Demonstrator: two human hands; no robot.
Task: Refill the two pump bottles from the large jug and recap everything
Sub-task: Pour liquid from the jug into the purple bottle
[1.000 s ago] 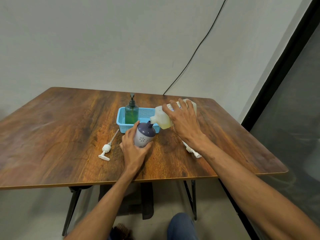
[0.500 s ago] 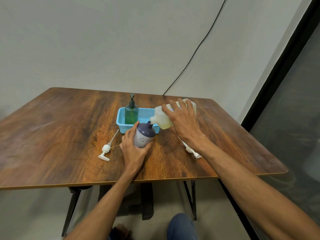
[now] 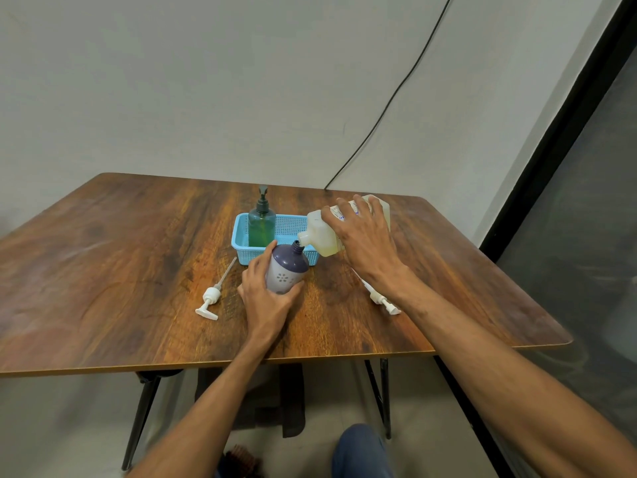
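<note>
White pump [image 3: 384, 301] — tube (mostly) under the right hand [image 3: 365, 241]

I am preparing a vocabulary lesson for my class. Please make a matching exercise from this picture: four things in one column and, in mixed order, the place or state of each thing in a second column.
Column one
1. green translucent plastic pump bottle
2. purple-and-white rounded plastic bottle
3. large pale plastic jug
4. white plastic pump head with a long tube

Column two
A. tilted, gripped by the right hand
B. lying flat on the wooden table
C. standing upright in the light blue plastic basket
D. uncapped, held by the left hand

Pairs: 1-C, 2-D, 3-A, 4-B
</note>
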